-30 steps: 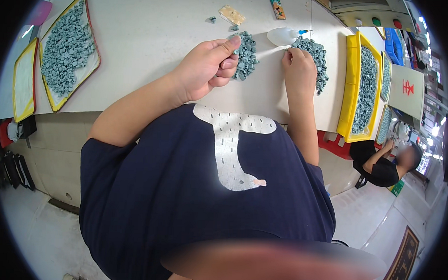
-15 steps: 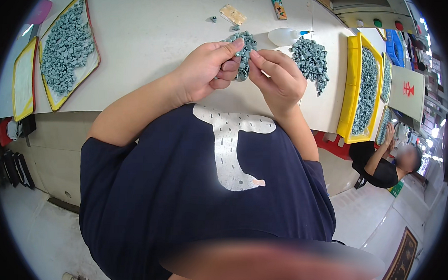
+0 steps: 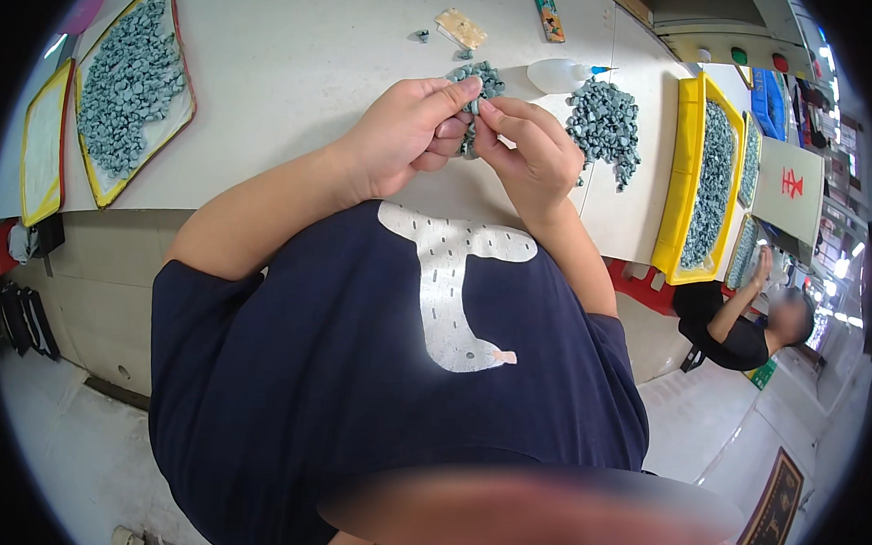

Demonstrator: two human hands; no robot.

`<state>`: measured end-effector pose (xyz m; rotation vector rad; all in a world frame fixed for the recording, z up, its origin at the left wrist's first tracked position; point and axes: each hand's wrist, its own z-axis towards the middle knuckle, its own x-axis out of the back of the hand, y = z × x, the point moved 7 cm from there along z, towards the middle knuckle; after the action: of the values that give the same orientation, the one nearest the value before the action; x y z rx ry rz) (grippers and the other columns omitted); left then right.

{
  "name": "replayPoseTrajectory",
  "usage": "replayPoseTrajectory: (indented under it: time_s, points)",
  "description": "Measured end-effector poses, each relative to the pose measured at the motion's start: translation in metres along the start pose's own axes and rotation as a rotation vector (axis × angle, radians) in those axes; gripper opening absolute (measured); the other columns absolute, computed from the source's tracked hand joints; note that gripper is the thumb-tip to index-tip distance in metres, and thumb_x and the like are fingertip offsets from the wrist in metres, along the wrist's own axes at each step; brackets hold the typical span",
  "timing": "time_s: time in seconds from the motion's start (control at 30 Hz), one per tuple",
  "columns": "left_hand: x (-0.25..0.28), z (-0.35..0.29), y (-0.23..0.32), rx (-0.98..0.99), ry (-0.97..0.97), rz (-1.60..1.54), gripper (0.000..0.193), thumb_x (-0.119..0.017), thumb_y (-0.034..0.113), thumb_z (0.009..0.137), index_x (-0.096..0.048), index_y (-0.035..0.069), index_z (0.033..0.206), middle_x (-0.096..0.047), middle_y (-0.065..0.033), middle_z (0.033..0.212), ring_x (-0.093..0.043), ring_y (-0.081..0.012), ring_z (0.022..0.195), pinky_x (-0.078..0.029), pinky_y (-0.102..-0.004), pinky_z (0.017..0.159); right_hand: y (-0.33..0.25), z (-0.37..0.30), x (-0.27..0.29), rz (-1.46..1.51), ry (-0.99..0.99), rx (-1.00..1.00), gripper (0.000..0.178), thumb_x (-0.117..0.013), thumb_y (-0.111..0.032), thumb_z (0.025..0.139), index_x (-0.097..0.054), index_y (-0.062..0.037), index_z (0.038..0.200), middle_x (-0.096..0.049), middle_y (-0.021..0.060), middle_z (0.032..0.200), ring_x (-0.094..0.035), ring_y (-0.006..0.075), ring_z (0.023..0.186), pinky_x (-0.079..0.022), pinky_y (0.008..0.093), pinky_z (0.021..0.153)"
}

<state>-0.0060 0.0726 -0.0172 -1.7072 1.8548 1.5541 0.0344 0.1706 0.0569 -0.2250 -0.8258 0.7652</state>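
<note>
My left hand (image 3: 407, 132) is closed, thumb over curled fingers, with a small grey-green piece (image 3: 475, 107) at its fingertips. The thumb and fingers of my right hand (image 3: 534, 153) pinch together at that same piece, so the two hands meet there. Behind them lies a small pile of grey-green pieces (image 3: 489, 77), partly hidden by my hands. A larger pile of the same pieces (image 3: 602, 125) spreads out to the right of my right hand. The white squeeze bottle (image 3: 556, 76) with a blue tip lies between the piles.
At the left, a yellow-and-red-edged tray (image 3: 177, 129) holds many pieces, beside another yellow-rimmed tray (image 3: 43, 153). A yellow bin (image 3: 677, 185) of pieces stands at the right. A beige block (image 3: 461, 28) and a patterned strip (image 3: 549, 15) lie farther back. Another person (image 3: 741, 326) sits far right.
My right hand has shifted slightly left, bringing its fingertips against the piece at my left fingertips. My left hand stays nearly in place. The other person's raised hand has moved.
</note>
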Motion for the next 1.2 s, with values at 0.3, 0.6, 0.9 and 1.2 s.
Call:
replayPoseTrajectory:
  time_s: [0.3, 0.6, 0.9, 1.2]
  points:
    - [0.002, -0.001, 0.0, -0.004, 0.017, 0.021, 0.029, -0.054, 0.031, 0.097, -0.048, 0.008, 0.079, -0.038, 0.0059, 0.063, -0.027, -0.0025, 0.05, -0.019, -0.021, 0.041, -0.007, -0.002, -0.001, -0.034, -0.042, 0.205, 0.024, -0.075, 0.005, 0.065, -0.067, 0.0024, 0.088, -0.066, 0.0127, 0.088, -0.064, 0.0231, 0.07, -0.053, 0.0295, 0.059]
    - [0.005, -0.007, 0.012, -0.218, 0.135, 0.269, 0.033, -0.054, 0.03, 0.097, -0.05, 0.005, 0.075, -0.04, 0.0045, 0.057, -0.033, -0.0028, 0.05, -0.025, -0.0221, 0.041, -0.012, -0.003, -0.003, -0.041, -0.073, 0.236, 0.023, -0.074, 0.005, 0.068, -0.066, 0.0034, 0.09, -0.065, 0.0135, 0.093, -0.064, 0.0248, 0.074, -0.053, 0.0316, 0.061]
    - [0.004, -0.019, 0.032, -0.631, 0.319, 0.661, 0.034, -0.06, 0.025, 0.094, -0.051, 0.002, 0.07, -0.043, 0.0016, 0.053, -0.034, -0.0051, 0.052, -0.031, -0.0251, 0.045, -0.022, -0.002, -0.004, -0.082, -0.057, 0.206, 0.023, -0.074, 0.005, 0.07, -0.066, 0.0053, 0.092, -0.065, 0.0129, 0.095, -0.064, 0.0246, 0.075, -0.054, 0.0315, 0.065]
    - [0.0, -0.019, 0.032, -0.703, 0.294, 0.648, 0.031, -0.061, 0.026, 0.094, -0.054, 0.002, 0.075, -0.049, 0.0012, 0.057, -0.039, -0.0047, 0.054, -0.034, -0.024, 0.047, -0.008, 0.0, -0.001, 0.084, 0.015, -0.048, 0.023, -0.074, 0.006, 0.07, -0.067, 0.0021, 0.092, -0.067, 0.0116, 0.089, -0.065, 0.0196, 0.072, -0.054, 0.0286, 0.062]
